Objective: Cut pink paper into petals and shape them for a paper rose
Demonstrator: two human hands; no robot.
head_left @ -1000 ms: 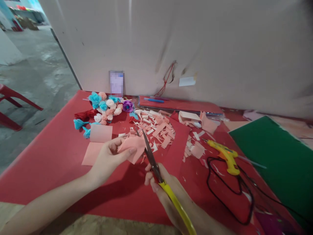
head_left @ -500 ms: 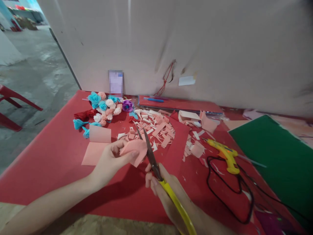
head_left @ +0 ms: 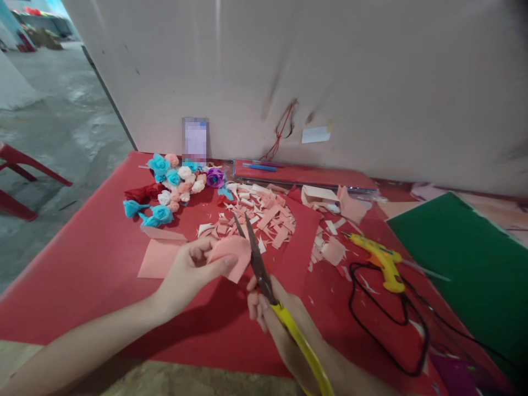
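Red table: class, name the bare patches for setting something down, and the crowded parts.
Bare: the red table left of the pink sheet; the near strip between left hand and right hand. Crowded: paper flowers, pink scraps, glue gun and cord.

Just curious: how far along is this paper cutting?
Done: a heap of paper flowers and many pink offcuts. In hand: left hand holds a pink piece, right hand the open scissors at its edge. Left: a flat pink sheet lies uncut.

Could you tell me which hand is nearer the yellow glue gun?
Right: the right hand sits just left of the glue gun; the left hand lies farther left.
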